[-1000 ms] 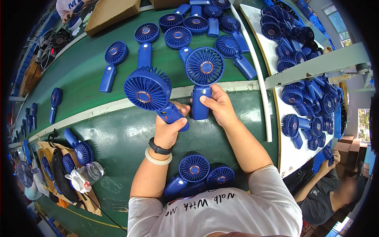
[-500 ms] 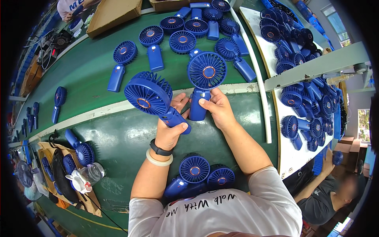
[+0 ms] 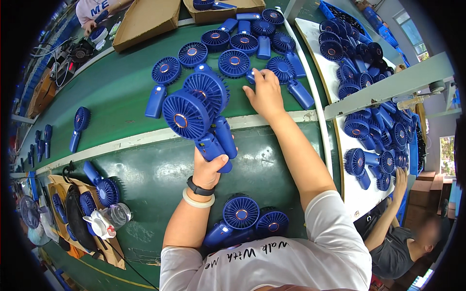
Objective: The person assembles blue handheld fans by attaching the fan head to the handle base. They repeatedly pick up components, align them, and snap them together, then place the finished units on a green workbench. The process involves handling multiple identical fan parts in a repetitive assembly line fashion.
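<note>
My left hand (image 3: 208,167) is closed around the handles of two blue handheld fans. The nearer fan (image 3: 186,115) overlaps the other fan (image 3: 224,136), whose head is partly hidden behind it. My right hand (image 3: 266,92) reaches over the green belt, thumb and fingers apart. Its fingertips are at the short visible handle of a blue handheld fan (image 3: 234,63); whether they touch it I cannot tell. Just right of that hand lies another fan (image 3: 300,94), one of several spread on the belt.
Two fans (image 3: 241,212) lie close to my body. A white side table (image 3: 371,194) at right is heaped with fans, beside a co-worker (image 3: 395,242). A grey metal bar (image 3: 388,85) crosses over it. Cardboard trays (image 3: 148,22) stand at the back; a clear jar (image 3: 118,215) sits at left.
The fan from my right hand is now in my left, beside the first one. My right hand has moved forward over the belt. The belt's fans have shifted rightward.
</note>
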Demonstrator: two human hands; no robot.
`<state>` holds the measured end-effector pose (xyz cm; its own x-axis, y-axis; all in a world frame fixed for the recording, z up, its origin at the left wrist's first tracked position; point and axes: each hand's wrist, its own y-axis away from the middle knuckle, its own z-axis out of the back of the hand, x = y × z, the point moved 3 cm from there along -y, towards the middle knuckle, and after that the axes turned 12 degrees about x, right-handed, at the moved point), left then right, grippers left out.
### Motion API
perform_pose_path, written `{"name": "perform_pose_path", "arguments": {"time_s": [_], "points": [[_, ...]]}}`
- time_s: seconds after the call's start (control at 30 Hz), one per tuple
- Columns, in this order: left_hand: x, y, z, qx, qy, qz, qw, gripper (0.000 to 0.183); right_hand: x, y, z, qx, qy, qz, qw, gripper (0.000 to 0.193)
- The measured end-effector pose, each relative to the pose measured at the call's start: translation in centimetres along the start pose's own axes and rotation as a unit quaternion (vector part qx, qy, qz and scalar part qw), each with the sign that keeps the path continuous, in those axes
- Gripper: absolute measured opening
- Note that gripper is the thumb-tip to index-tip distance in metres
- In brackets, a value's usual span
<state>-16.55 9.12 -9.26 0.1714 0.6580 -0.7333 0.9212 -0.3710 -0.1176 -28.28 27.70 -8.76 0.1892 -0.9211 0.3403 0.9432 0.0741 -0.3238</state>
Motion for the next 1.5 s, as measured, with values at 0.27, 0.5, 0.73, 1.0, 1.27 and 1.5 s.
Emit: {"name": "perform_pose_path", "arguments": {"time_s": [0.27,0.5,0.73,1.0,1.27,1.5], "points": [[-0.8,-0.1,0.5,-0.052,-0.008,-0.047,0.997,0.08,-1.1,0.9,-0.8,0.256,-0.461,-0.145,0.838,0.061],[-0.5,0.2,0.8,-0.034,-0.004,-0.044,0.998,0.088,5.0,7.9,4.6,0.319,-0.925,-0.011,0.204,0.064],[-0.7,0.2,0.4,-0.012,0.031,-0.04,0.999,0.085,5.4,8.2,4.5,0.256,-0.927,0.012,0.275,0.049],[-0.6,0.2,0.5,-0.01,0.054,-0.029,0.998,0.089,5.2,8.7,5.0,0.208,-0.728,-0.089,0.648,0.035],[-0.3,0.3,0.4,0.019,0.052,-0.02,0.998,0.087,4.5,8.5,4.5,0.184,-0.676,-0.089,0.708,0.038],[0.2,0.5,0.7,0.049,0.022,-0.01,0.999,0.085,4.3,8.3,4.0,0.173,-0.671,-0.087,0.715,0.041]]}}
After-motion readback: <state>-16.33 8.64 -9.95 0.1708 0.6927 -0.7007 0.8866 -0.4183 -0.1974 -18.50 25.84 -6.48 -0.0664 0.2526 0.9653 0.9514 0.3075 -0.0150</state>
